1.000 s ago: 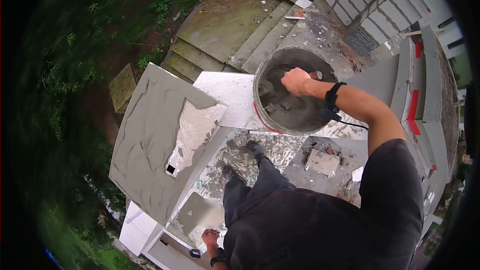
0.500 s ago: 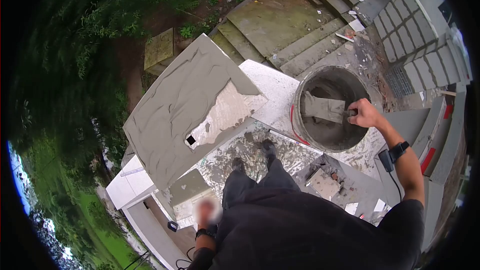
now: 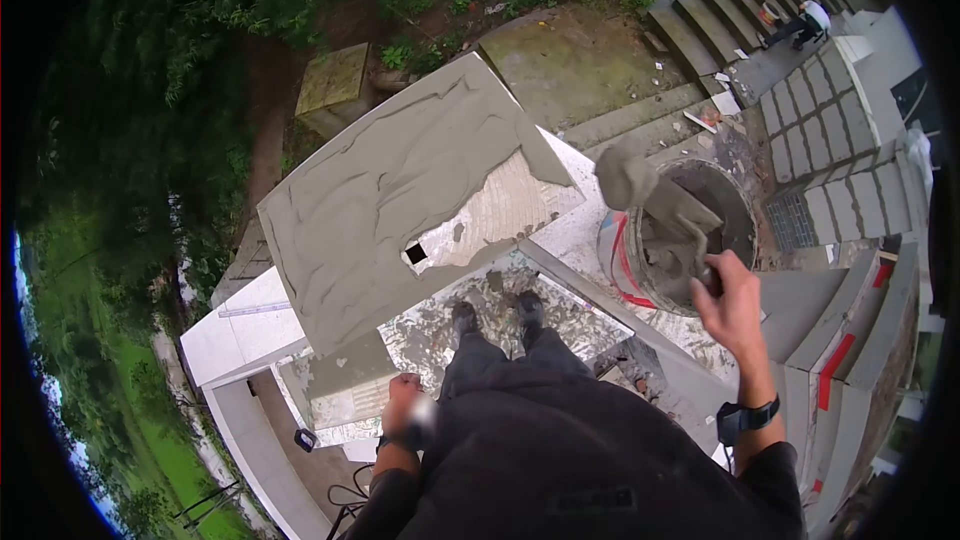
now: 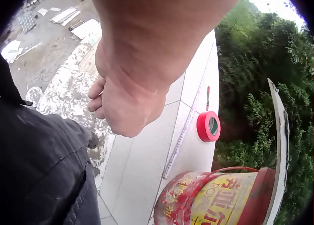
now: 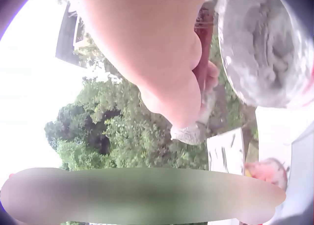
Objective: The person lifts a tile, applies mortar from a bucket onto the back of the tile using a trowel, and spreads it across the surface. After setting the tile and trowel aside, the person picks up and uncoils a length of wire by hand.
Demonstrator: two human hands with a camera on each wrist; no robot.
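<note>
My right hand (image 3: 732, 302) grips the handle of a trowel (image 3: 688, 220), whose blade carries a thick lump of wet grey mortar (image 3: 626, 176). Trowel and lump overlap the left rim of a mortar bucket (image 3: 614, 258) marked with red. In the right wrist view the fingers wrap round a reddish handle (image 5: 204, 31). Left of the bucket lies a panel (image 3: 375, 195) coated with mortar, apart from a pale bare patch (image 3: 500, 208) at its right. Low beside my body, the left hand (image 3: 402, 402) hangs loosely curled with nothing seen in it.
In the left wrist view, a red tape roll (image 4: 208, 126) and a red-and-yellow bucket (image 4: 218, 200) stand on pale boards. Mossy steps (image 3: 640, 112) rise behind. Another person (image 3: 805, 25) is at the far right. My feet (image 3: 527, 310) are on a mortar-splashed floor.
The right hand has lifted the trowel from inside the bucket and brought it left over the rim, loaded with mortar. The head view has shifted. My left hand has stayed low by my body.
</note>
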